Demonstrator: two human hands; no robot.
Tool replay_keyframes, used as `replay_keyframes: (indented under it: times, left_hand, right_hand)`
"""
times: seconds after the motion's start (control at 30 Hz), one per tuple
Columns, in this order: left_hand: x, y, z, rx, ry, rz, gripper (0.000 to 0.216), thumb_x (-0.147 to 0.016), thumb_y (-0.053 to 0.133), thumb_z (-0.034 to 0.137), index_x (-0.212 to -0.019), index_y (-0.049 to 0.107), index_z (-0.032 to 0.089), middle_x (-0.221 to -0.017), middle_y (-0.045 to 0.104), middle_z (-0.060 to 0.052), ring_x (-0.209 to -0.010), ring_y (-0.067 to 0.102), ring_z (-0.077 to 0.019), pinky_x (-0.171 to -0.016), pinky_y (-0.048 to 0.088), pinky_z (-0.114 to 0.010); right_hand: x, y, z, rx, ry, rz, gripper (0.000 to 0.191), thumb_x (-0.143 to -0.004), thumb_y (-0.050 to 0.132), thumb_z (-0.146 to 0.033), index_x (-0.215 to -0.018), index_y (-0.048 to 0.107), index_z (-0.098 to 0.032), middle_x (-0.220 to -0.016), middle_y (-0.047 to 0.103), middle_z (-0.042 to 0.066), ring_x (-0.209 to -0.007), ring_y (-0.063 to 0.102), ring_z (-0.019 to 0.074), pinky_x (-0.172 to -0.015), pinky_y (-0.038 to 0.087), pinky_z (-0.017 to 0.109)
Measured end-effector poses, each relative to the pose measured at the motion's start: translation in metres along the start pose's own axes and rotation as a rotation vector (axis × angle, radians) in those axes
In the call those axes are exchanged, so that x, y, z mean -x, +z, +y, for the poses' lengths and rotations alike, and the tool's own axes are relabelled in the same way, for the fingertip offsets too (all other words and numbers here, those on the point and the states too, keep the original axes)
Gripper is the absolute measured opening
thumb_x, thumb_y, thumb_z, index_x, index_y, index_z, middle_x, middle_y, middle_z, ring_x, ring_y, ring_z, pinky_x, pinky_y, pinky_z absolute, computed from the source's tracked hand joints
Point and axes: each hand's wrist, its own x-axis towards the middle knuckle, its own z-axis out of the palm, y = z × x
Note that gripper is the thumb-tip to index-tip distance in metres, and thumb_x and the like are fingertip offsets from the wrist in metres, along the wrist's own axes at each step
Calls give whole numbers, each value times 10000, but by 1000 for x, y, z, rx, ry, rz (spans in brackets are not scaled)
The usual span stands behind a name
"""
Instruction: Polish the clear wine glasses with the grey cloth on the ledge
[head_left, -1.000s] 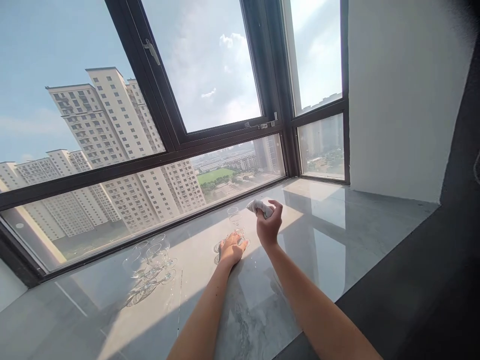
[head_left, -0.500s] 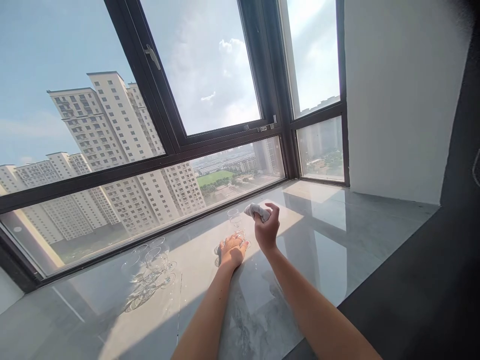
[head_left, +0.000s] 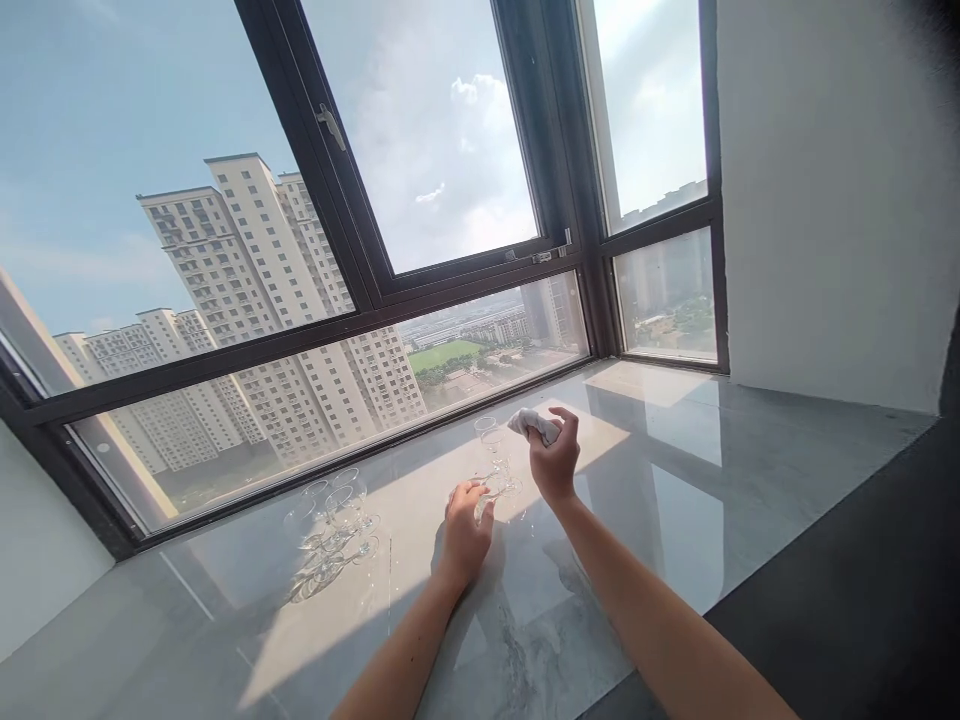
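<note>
While my right grip (head_left: 553, 464) pinches a bunched white cloth (head_left: 532, 424), my left grip (head_left: 465, 535) sits half-open, fingers loosely curled, just beside the clear stemmed glasses (head_left: 493, 443) on the sill (head_left: 416, 505); whether it touches one, I can't quite tell.

Cloth (head_left: 529, 422) ptly behind R hand (head_left: 553, 462)

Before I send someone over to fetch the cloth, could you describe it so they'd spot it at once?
Start at the dark window frame and drop to the glossy grey surface beneath it. There, just to the right of some stemmed glasses, the right hand grips a crumpled white cloth. Its soft, opaque folds set it apart from the clear, smooth glasses.
</note>
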Motion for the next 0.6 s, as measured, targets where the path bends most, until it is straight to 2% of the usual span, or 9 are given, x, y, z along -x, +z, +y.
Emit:
replay_keyframes:
  times: [0.1, 0.2, 0.27, 0.37, 0.4, 0.47, 0.6]
  left_hand:
    - [44, -55, -26, -54, 157, 227, 239, -921, 432, 196, -1049, 630, 238, -1086, 617, -73, -1068, 580, -217, -962, 461, -403]
    - [81, -109, -68, -192, 189, 445, 221, -874, 506, 174, -1047, 618, 253, -1021, 589, -57, -1023, 569, -228, -951, 456, -421]
    - [96, -138, -97, -241, 58, 608, 235, -850, 533, 206, -1076, 587, 236, -1059, 556, -75, -1068, 534, -256, -951, 454, -449]
    - [103, -160, -133, -203, -293, 827, 434, -783, 567, 225, -1212, 497, 204, -1146, 497, -108, -1111, 491, -285, -947, 456, -483]
    - [102, -162, -142, -155, -395, 858, 507, -762, 572, 215, -1256, 459, 200, -1164, 488, -112, -1099, 499, -278, -947, 459, -477]
    - [97, -159, -155, -20, -534, 828, 593, -745, 562, 185, -1312, 391, 208, -1194, 499, -106, -1067, 542, -243, -956, 466, -438]
    - [85, -146, -163, 128, -716, 566, 647, -788, 524, 149, -1368, 254, 248, -1274, 566, -98, -1196, 569, -197, -954, 474, -332]
  right_hand:
    - [3, -1, -2, 22, -34, -18, 366, -791, 608, -274, -1137, 499, -226, -771, 607, -12, -657, 580, 167, -625, 463, 273]
    - [6, 0, -3, 57, -79, -36, 370, -790, 619, -284, -1139, 508, -229, -776, 623, -4, -658, 589, 173, -629, 466, 282]
    - [7, 1, -4, 76, -123, -42, 383, -783, 628, -284, -1143, 512, -230, -774, 630, -4, -671, 598, 178, -649, 470, 292]
    - [9, 0, -5, 96, -166, -59, 387, -776, 637, -285, -1141, 520, -232, -778, 637, -5, -677, 605, 179, -658, 471, 297]
    - [10, 0, -6, 96, -175, -61, 388, -776, 641, -287, -1142, 523, -233, -786, 641, -4, -680, 608, 179, -661, 472, 298]
    - [15, 0, -10, 89, -197, -43, 401, -768, 658, -300, -1141, 528, -232, -815, 650, 5, -706, 623, 186, -672, 477, 303]
    - [41, 13, -34, 59, -262, -41, 392, -779, 667, -332, -1131, 529, -229, -866, 669, 29, -785, 658, 209, -714, 497, 324]
